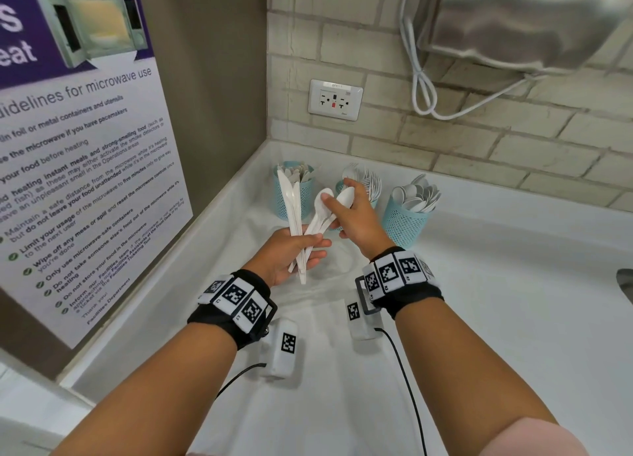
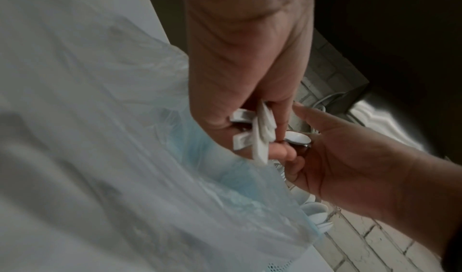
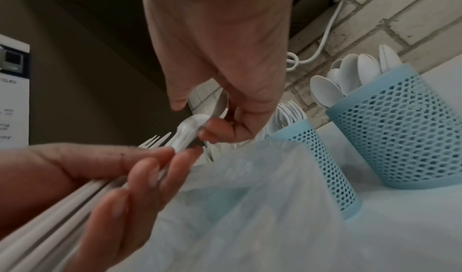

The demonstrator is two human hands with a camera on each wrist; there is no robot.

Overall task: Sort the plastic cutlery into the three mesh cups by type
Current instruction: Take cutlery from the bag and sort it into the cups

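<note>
White plastic cutlery bundle (image 1: 297, 216) of knives, spoons and a fork, fanned, handles down, bowls and tips up, held above the table. Three light-blue mesh cups stand upright in a row by the brick wall: left cup (image 1: 294, 195) holds knives, middle cup (image 3: 317, 157) forks, right cup (image 1: 406, 221) spoons, bowls up.
</note>
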